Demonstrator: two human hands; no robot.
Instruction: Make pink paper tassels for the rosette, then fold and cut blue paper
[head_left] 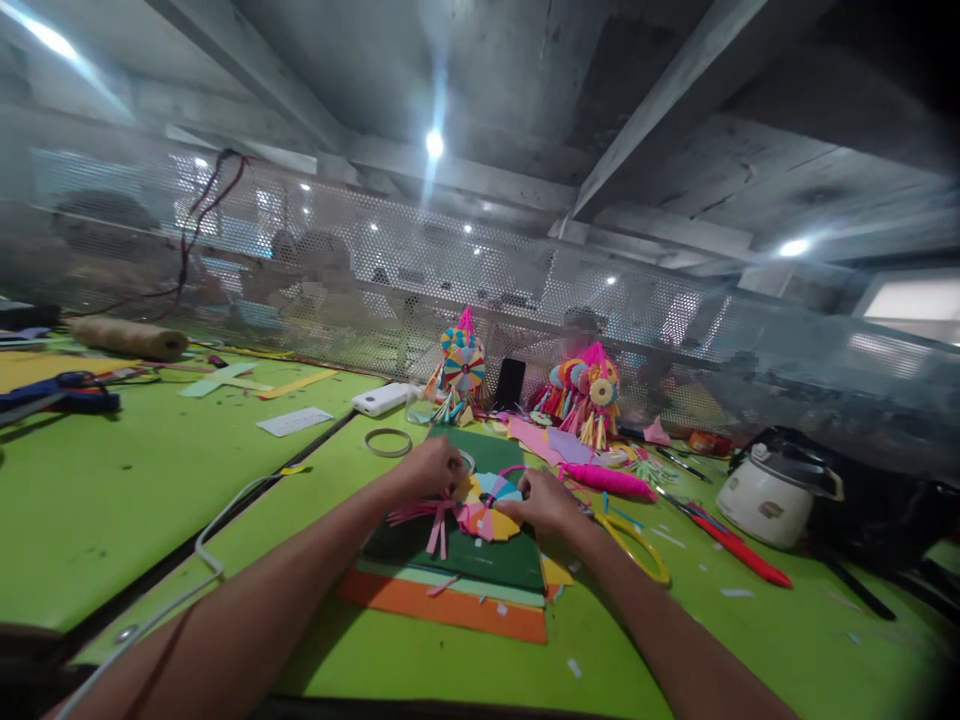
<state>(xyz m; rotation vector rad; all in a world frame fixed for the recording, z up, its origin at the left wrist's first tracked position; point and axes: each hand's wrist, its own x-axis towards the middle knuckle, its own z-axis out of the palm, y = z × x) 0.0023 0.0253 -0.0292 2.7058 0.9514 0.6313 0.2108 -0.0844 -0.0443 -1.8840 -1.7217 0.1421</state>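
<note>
A multicoloured paper rosette (489, 522) with a hole in its middle lies over a dark green book or folder (480, 565). My left hand (433, 468) is closed at the rosette's upper left, fingertips pinched at the top of a pink paper tassel (437, 530); the exact grip is partly hidden. On the opposite side, my right hand (551, 502) pinches the rosette's right edge between thumb and fingers. A thin pink cord (514, 469) curves up from the rosette toward the right hand. Orange paper (450, 605) sticks out beneath the green cover.
Yellow-handled scissors (637, 548), a pink yarn bundle (607, 481) and a red-handled tool (739, 555) lie rightward, near a white pot (765, 495). Finished tasselled ornaments (463, 370) stand behind. Leftward are a tape ring (388, 442), a white cable (206, 560) and blue scissors (75, 395).
</note>
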